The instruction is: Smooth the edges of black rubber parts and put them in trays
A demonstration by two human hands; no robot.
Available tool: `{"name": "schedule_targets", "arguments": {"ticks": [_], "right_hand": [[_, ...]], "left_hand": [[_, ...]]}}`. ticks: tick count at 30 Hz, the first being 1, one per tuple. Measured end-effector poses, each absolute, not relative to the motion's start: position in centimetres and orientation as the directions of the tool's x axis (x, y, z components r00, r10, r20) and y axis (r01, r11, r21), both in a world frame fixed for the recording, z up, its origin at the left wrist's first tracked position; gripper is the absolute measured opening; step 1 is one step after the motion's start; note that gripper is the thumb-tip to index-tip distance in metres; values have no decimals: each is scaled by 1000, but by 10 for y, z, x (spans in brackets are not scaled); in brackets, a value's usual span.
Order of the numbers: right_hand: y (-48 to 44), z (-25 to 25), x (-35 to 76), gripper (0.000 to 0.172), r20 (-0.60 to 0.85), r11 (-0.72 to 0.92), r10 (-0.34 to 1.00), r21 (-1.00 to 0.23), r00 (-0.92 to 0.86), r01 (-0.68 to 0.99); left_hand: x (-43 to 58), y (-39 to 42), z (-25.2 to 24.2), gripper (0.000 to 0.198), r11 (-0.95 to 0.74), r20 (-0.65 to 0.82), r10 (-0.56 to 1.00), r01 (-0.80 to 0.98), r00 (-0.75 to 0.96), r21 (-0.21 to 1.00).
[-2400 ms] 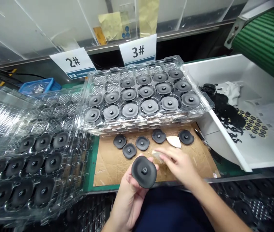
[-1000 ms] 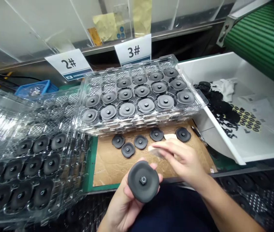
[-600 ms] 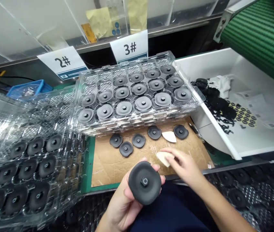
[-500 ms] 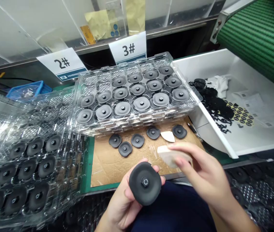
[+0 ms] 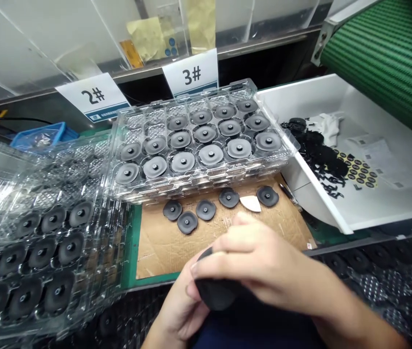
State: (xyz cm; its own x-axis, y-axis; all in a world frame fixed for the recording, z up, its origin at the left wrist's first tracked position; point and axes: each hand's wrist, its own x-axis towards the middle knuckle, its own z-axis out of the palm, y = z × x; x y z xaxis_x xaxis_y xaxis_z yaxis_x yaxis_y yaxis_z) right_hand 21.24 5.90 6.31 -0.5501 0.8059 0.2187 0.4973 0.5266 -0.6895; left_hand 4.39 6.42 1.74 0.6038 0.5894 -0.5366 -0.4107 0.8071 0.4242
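My left hand (image 5: 182, 308) holds a black rounded disc (image 5: 215, 294) by its edge, low in front of my body. My right hand (image 5: 253, 257) lies over the disc's upper part with its fingers bent, hiding the central stud. The white pad held in that hand earlier is now out of sight, hidden by the fingers. Beyond the hands, several similar discs (image 5: 205, 210) with central studs lie on a cardboard sheet (image 5: 158, 257). Between two of them rests a white wedge-shaped piece (image 5: 250, 203).
A stacked clear tray (image 5: 206, 170) of black discs stands behind the cardboard, and more clear trays (image 5: 93, 271) sit at left. On the right is a white bin (image 5: 318, 194) with black parts and labels, under a green roller (image 5: 384, 53). A blue basket (image 5: 60, 132) stands back left.
My right hand has moved left and down with the white pad, from beside the disc to over it. The disc stays in my left hand, now partly covered.
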Motion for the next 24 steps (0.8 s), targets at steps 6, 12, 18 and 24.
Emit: {"name": "schedule_targets", "arguments": {"ticks": [6, 12, 18, 24], "right_hand": [[57, 63, 203, 23, 321, 515, 856, -590, -405, 622], [29, 47, 188, 27, 376, 330, 918, -546, -126, 770], [8, 50, 193, 30, 327, 228, 945, -670, 4, 707], [13, 33, 207, 24, 136, 105, 990, -899, 45, 426]], "left_hand": [[43, 63, 11, 24, 809, -480, 587, -446, 652, 383], [47, 65, 10, 58, 683, -472, 730, -525, 494, 507], [52, 69, 13, 62, 669, -451, 742, -505, 496, 546], [52, 73, 13, 60, 625, -416, 780, -566, 466, 537]]}}
